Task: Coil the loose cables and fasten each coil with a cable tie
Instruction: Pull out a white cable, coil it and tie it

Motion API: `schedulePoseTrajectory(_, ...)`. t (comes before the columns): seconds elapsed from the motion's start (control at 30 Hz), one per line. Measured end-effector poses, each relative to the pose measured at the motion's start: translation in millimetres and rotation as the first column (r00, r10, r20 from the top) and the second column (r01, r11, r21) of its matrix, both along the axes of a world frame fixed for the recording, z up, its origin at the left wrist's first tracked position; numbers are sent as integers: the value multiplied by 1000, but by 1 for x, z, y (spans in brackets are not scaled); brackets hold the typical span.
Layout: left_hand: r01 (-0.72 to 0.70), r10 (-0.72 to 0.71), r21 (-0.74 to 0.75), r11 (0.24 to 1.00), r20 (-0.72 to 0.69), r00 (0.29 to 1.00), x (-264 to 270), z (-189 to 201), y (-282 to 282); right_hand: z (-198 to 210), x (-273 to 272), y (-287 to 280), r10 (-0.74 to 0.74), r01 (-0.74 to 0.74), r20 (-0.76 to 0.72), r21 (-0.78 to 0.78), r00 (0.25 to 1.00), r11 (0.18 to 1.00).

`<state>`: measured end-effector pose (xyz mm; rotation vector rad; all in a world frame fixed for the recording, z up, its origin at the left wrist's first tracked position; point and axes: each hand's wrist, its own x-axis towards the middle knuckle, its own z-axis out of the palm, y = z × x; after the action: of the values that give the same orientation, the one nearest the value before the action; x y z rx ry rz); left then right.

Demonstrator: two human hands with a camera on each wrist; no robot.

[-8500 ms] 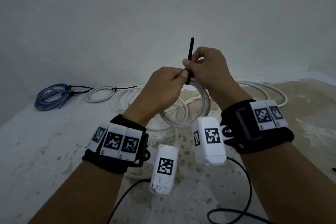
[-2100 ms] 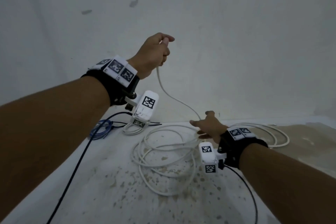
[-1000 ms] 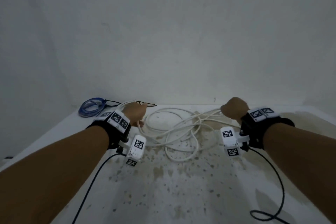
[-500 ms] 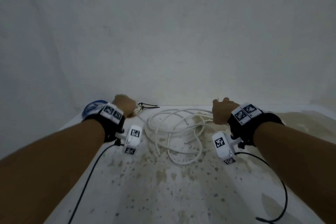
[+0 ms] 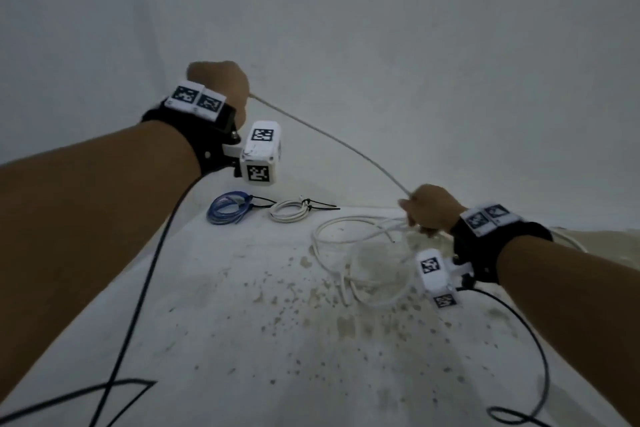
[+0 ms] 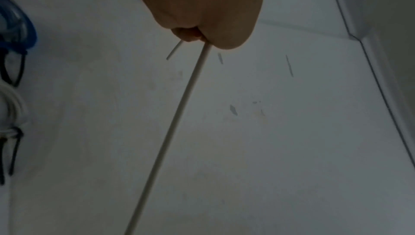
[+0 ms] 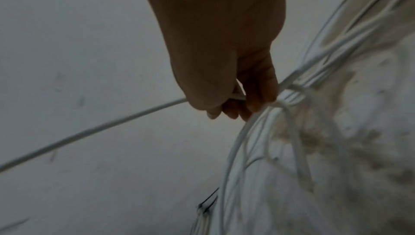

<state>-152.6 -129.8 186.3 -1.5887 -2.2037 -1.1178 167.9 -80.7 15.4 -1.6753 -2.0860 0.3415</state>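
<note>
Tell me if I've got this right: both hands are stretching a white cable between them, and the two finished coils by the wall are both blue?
Not quite. The head view shows one blue coil and one white coil, each fastened with a black tie. The rest holds: left hand and right hand stretch the white cable between them.

A taut white cable (image 5: pixel 332 140) bars the air between both hands; loose loops (image 5: pixel 360 253) clutter the worktop (image 5: pixel 242 340) at 3 o'clock, two tied coils (image 5: pixel 259 210) at 12.
</note>
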Motion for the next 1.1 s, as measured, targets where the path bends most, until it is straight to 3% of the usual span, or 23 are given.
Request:
schedulePoseTrajectory(0.03, -4, 3, 32, 999, 25, 1000, -14, -1, -3, -8, 19, 2, -77, 75, -47, -49, 996, 996)
schedulePoseTrajectory(0.07, 71, -97, 124, 990, 220, 971, -21, -5, -10, -15, 35, 3, -143, 134, -106, -85, 984, 987)
schedulePoseTrajectory(0.1, 132, -151, 100, 986, 218, 964, -28, -10, -6, -20, 47, 4, -203, 186, -179, -105, 963, 977)
schedulePoseTrajectory(0.17, 89, -79, -151, 985, 74, 994, -26, -30, 5, -23, 62, 6, -284, 273, -368, -81, 886, 959)
schedulePoseTrajectory(0.2, 87, -61, -235, 968, 116, 991, -15, -39, 9, -20, 65, 6, -297, 311, -482, -52, 825, 949)
schedulePoseTrajectory(0.23, 153, -91, -265, 952, 232, 968, -3, -48, 11, -16, 66, 7, -291, 346, -616, -33, 732, 938)
schedulePoseTrajectory(0.3, 302, -205, -174, 937, 425, 882, 28, -69, 10, -4, 65, 6, -220, 346, -867, -60, 446, 936)
schedulePoseTrajectory(0.33, 360, -236, -145, 922, 525, 818, 43, -81, 14, 4, 63, 4, -175, 307, -929, -70, 327, 949)
schedulePoseTrajectory(0.37, 401, -266, -121, 908, 573, 775, 55, -94, 21, 10, 62, 3, -138, 255, -954, -69, 267, 965)
schedulePoseTrajectory(0.4, 444, -305, -104, 890, 591, 747, 70, -108, 24, 14, 60, 1, -116, 193, -954, -64, 276, 979)
schedulePoseTrajectory(0.43, 480, -336, -113, 870, 576, 745, 80, -124, 26, 15, 59, 0, -106, 126, -937, -67, 332, 990)
schedulePoseTrajectory(0.5, 539, -380, -165, 826, 544, 748, 98, -160, 34, 9, 60, -2, -117, 47, -858, -108, 501, 993)
schedulePoseTrajectory(0.53, 611, -401, -206, 764, 590, 700, 107, -177, 41, 3, 62, -1, -122, 38, -800, -123, 588, 992)
schedulePoseTrajectory(0.57, 626, -427, -331, 706, 506, 750, 113, -199, 49, -3, 64, 2, -107, 28, -731, -119, 674, 992)
schedulePoseTrajectory(0.6, 521, -349, -491, 698, 402, 846, 115, -219, 58, -9, 64, 4, -72, 11, -620, -101, 781, 995)
schedulePoseTrajectory(0.63, 444, -260, -580, 683, 375, 890, 118, -228, 56, -14, 65, 7, -21, -23, -469, -87, 883, 996)
schedulePoseTrajectory(0.7, 357, -264, -644, 677, 239, 934, 118, -245, 55, -19, 65, 9, 70, -82, -127, -90, 989, 993)
schedulePoseTrajectory(0.73, 346, -239, -644, 682, 251, 938, 123, -251, 60, -21, 64, 9, 105, -107, -20, -101, 994, 989)
schedulePoseTrajectory(0.8, 336, -182, -712, 616, 286, 941, 120, -268, 82, -27, 66, 11, 159, -149, 80, -120, 984, 982)
schedulePoseTrajectory(0.83, 313, -248, -771, 555, 206, 947, 115, -273, 89, -30, 65, 12, 168, -153, 125, -121, 978, 981)
schedulePoseTrajectory(0.93, 223, -251, -706, 672, 66, 966, 114, -265, 92, -41, 65, 13, 206, -178, 257, -130, 944, 975)
schedulePoseTrajectory(1.03, 214, -251, -636, 742, 32, 967, 107, -216, 76, -50, 66, 12, 230, -190, 375, -141, 898, 972)
schedulePoseTrajectory(1.1, 266, -260, -446, 855, 76, 963, 87, -177, 65, -59, 68, 13, 235, -185, 415, -157, 879, 970)
